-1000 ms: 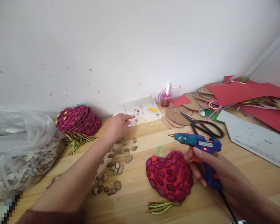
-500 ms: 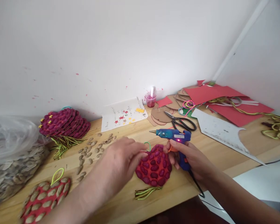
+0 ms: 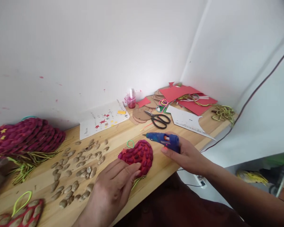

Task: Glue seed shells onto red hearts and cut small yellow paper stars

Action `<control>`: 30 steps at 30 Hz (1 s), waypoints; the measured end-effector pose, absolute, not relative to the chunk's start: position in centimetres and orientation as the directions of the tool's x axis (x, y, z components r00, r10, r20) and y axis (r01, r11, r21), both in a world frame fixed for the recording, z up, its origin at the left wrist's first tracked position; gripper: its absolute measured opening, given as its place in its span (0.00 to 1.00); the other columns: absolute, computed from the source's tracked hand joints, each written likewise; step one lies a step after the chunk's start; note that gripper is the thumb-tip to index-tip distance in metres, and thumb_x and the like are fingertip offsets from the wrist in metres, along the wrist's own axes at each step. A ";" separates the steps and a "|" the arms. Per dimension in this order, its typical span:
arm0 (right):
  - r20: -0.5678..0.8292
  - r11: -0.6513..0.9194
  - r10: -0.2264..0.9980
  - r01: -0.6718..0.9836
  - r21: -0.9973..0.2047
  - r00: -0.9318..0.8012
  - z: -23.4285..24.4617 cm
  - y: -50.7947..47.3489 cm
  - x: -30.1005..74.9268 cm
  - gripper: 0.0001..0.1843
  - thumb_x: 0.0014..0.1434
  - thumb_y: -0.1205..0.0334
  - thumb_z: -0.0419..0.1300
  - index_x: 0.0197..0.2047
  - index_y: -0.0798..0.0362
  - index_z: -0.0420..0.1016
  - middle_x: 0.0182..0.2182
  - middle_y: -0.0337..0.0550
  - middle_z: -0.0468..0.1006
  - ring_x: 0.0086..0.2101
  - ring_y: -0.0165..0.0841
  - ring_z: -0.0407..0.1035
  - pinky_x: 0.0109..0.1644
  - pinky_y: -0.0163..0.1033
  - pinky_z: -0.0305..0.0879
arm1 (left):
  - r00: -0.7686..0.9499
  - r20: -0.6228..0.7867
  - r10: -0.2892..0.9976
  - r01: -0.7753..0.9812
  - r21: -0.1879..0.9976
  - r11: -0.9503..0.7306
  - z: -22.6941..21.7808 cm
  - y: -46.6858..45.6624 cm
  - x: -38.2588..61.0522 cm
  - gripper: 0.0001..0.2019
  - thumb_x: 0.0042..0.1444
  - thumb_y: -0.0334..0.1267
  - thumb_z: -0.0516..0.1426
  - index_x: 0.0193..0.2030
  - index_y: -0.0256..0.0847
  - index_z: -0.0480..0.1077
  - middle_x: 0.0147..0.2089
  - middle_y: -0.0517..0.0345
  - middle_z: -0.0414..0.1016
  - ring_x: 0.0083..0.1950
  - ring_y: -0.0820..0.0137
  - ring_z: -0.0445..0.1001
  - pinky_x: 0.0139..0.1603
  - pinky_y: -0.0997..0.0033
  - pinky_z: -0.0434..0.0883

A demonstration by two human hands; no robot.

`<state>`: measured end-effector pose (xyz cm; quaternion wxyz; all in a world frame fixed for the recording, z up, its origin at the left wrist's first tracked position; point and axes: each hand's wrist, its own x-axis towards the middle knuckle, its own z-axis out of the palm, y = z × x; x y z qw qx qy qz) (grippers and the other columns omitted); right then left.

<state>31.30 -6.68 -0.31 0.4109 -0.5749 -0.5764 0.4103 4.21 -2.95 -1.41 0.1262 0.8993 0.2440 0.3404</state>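
A red heart-shaped craft piece (image 3: 138, 154) covered in dark red seed shells lies on the wooden table (image 3: 156, 171), with a green loop at its top. My left hand (image 3: 117, 183) lies flat with fingers stretched out, its fingertips touching the heart's lower edge. My right hand (image 3: 186, 154) is wrapped round a blue hot glue gun (image 3: 163, 139), whose nozzle points left, just right of the heart and above the table.
Loose pale seed shells (image 3: 80, 164) are scattered left of the heart. A stack of finished dark red hearts (image 3: 26, 135) sits at far left, another heart (image 3: 19, 216) at bottom left. Sticker sheet (image 3: 101, 118), black scissors (image 3: 158, 119), pink cup (image 3: 131, 101), red paper (image 3: 186, 96) and cords (image 3: 223, 113) lie behind.
My left hand came back from the sticker sheet to the heart and now lies flat at its lower edge. The view swung right; the glue gun stays in my right hand.
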 end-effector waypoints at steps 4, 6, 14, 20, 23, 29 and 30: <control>0.070 -0.005 0.992 0.575 -0.818 0.107 0.2 -7.8 32.9 0.20 0.64 0.53 0.58 0.57 0.45 0.62 0.36 0.40 0.75 0.34 0.36 0.68 0.38 0.42 0.63 | 0.621 0.610 0.492 0.362 0.333 -0.870 -2.5 -2.1 3.4 0.14 0.59 0.25 0.58 0.51 0.39 0.73 0.36 0.55 0.77 0.37 0.70 0.74 0.39 0.71 0.73; 0.078 -0.030 0.984 0.590 -0.807 0.157 0.0 -8.2 33.4 0.18 0.65 0.54 0.57 0.55 0.45 0.60 0.34 0.37 0.73 0.31 0.34 0.65 0.37 0.42 0.62 | 0.596 0.622 0.508 0.378 0.341 -0.861 -3.1 -1.7 3.1 0.14 0.59 0.25 0.59 0.51 0.40 0.73 0.36 0.55 0.77 0.35 0.71 0.74 0.38 0.72 0.72; -0.004 -0.050 0.971 0.187 -0.981 0.238 -0.6 -8.2 35.0 0.17 0.61 0.52 0.62 0.46 0.48 0.60 0.32 0.37 0.73 0.29 0.31 0.65 0.35 0.40 0.62 | 0.467 0.635 0.615 0.405 0.465 -0.787 -4.2 -0.9 2.1 0.13 0.58 0.27 0.61 0.48 0.43 0.76 0.38 0.58 0.80 0.35 0.73 0.76 0.40 0.73 0.72; -0.198 -0.128 0.961 -0.319 -0.939 0.196 0.6 -8.4 35.4 0.15 0.57 0.59 0.67 0.43 0.50 0.66 0.36 0.41 0.75 0.33 0.31 0.70 0.34 0.36 0.65 | 0.473 0.640 0.606 0.385 0.468 -0.795 -4.8 -0.8 1.9 0.12 0.58 0.29 0.61 0.48 0.42 0.76 0.38 0.58 0.80 0.36 0.71 0.77 0.40 0.72 0.73; -0.229 -0.157 0.966 -0.433 -0.888 0.119 0.9 -8.5 35.5 0.16 0.54 0.65 0.66 0.45 0.51 0.70 0.40 0.43 0.75 0.36 0.32 0.71 0.36 0.36 0.70 | 0.476 0.635 0.609 0.381 0.475 -0.793 -5.1 -0.6 1.8 0.12 0.58 0.29 0.61 0.48 0.42 0.77 0.40 0.58 0.81 0.38 0.70 0.78 0.43 0.71 0.73; -0.256 -0.175 0.959 -0.451 -0.875 0.125 1.2 -8.7 35.4 0.18 0.50 0.71 0.68 0.44 0.53 0.73 0.38 0.41 0.75 0.33 0.27 0.69 0.33 0.30 0.70 | 0.453 0.628 0.633 0.394 0.495 -0.774 -5.2 -0.4 1.9 0.10 0.58 0.30 0.61 0.46 0.42 0.77 0.41 0.57 0.82 0.38 0.70 0.79 0.43 0.71 0.74; -0.253 -0.169 0.957 -0.441 -0.881 0.139 1.2 -8.8 35.3 0.18 0.49 0.71 0.68 0.44 0.53 0.73 0.38 0.41 0.75 0.33 0.26 0.69 0.32 0.29 0.70 | 0.451 0.629 0.633 0.393 0.497 -0.774 -5.2 -0.4 1.9 0.10 0.58 0.30 0.61 0.46 0.42 0.77 0.41 0.57 0.82 0.38 0.70 0.79 0.43 0.71 0.74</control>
